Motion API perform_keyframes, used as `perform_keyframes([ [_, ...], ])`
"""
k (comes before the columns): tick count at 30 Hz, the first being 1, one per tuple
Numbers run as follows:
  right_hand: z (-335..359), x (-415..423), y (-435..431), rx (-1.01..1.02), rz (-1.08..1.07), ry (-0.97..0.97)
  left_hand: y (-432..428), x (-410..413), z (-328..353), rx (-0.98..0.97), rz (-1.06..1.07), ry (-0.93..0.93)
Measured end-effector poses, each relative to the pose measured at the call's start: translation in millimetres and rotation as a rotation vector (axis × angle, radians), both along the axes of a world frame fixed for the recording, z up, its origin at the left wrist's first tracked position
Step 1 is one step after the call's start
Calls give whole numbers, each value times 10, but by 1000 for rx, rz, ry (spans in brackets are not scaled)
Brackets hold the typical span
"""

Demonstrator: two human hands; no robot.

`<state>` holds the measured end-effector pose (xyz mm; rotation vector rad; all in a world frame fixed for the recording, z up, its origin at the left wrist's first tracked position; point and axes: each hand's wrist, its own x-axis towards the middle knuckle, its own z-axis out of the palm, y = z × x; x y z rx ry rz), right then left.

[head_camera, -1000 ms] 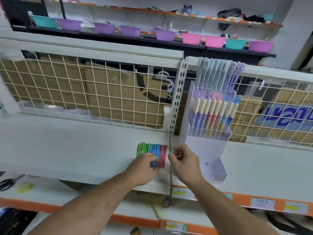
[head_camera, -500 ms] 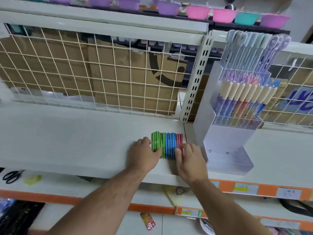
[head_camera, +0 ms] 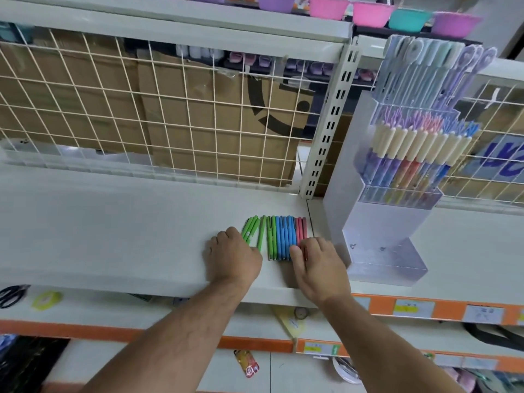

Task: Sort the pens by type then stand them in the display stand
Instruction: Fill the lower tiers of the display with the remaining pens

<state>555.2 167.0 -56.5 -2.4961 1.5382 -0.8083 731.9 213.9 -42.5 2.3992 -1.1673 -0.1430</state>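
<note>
A row of slim pens lies flat on the white shelf [head_camera: 113, 222]: green pens [head_camera: 270, 236], blue pens [head_camera: 285, 236] and red pens [head_camera: 301, 231]. A few green pens [head_camera: 251, 229] are splayed apart at the row's left. My left hand [head_camera: 232, 258] has its fingers curled over their near ends. My right hand [head_camera: 319, 265] rests its fingertips on the near ends of the blue and red pens. The clear tiered display stand [head_camera: 382, 222] stands just right of the row. Pastel pens [head_camera: 425, 66] fill its top tier and cream-capped pens [head_camera: 411, 148] its middle tier.
A wire grid panel [head_camera: 170, 109] with cardboard boxes behind it backs the shelf. A slotted upright post [head_camera: 326, 131] rises behind the pens. Scissors [head_camera: 11, 295] and a tape roll [head_camera: 46, 300] lie on the lower shelf at left. Coloured bowls [head_camera: 368, 12] line the top shelf.
My left hand has drawn a few green pens leftward, opening a gap in the row. My right hand stays on the blue and red pens. The view has shifted closer.
</note>
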Motion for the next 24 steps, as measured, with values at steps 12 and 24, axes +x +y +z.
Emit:
perform_keyframes([
  [12,0,6,3,-3,-7,6,-80,-49,-105,35,-4,-161],
  [24,17,12,24,-10,-6,24,-103,-87,-118,111,-58,-229],
])
